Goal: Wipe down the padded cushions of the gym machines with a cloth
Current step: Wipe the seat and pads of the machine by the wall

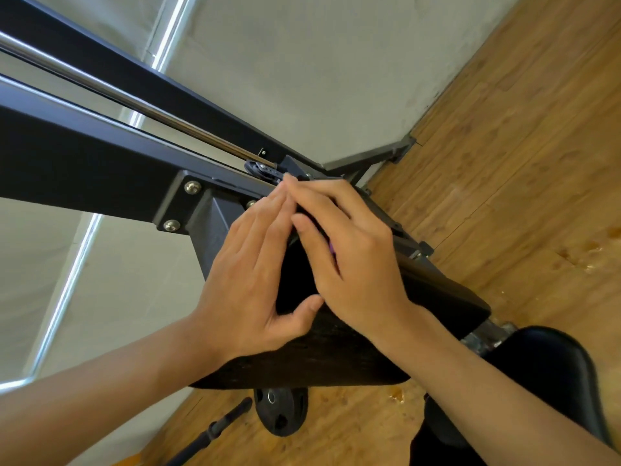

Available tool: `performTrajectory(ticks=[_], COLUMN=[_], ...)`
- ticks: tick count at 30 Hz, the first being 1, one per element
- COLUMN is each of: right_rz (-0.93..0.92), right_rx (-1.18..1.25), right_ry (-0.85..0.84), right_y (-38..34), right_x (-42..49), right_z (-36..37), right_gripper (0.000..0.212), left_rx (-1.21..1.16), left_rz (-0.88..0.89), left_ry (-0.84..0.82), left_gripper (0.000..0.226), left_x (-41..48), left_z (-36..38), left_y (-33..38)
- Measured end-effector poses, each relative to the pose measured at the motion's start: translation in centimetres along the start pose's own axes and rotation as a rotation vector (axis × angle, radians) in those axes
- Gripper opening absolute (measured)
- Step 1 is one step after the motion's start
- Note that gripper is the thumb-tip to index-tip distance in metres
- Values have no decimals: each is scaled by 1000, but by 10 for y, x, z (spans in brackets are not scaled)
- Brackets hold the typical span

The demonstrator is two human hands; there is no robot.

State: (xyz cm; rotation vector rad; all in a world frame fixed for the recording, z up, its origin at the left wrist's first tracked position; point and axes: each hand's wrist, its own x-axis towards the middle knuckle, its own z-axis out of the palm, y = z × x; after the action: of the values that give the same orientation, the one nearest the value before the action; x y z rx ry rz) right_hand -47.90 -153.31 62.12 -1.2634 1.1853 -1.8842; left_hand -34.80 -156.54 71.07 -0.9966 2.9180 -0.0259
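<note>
A black padded cushion (336,348) of a gym machine slopes away from me in the middle of the head view. My left hand (255,264) rests on its left side with straight fingers and the thumb spread across the pad. My right hand (356,257) lies flat on the upper end of the cushion, fingertips touching those of my left hand. A small sliver of purple cloth (331,247) shows under my right palm; the rest of it is hidden.
The black steel frame beam (84,169) with bolts and a pulley (258,169) runs just beyond my fingertips. A second black seat pad (551,364) sits lower right. A weight plate (280,412) and a bar (215,428) lie on the wooden floor (521,146).
</note>
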Motion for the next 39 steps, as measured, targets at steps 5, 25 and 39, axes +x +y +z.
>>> performTrajectory(ticks=[5, 25, 39], right_rz=[28, -105, 209], right_rx=[-125, -37, -255], right_ry=[-1, -23, -24], right_y=[33, 20, 29], right_x=[-44, -29, -32], right_z=[-27, -11, -19], right_gripper=[35, 36, 51], left_rx=[-9, -19, 194], left_rz=[16, -14, 72], left_ry=[-5, -15, -185], left_gripper=[89, 79, 88], left_x=[0, 0, 7], left_z=[0, -1, -19], left_y=[-2, 1, -2])
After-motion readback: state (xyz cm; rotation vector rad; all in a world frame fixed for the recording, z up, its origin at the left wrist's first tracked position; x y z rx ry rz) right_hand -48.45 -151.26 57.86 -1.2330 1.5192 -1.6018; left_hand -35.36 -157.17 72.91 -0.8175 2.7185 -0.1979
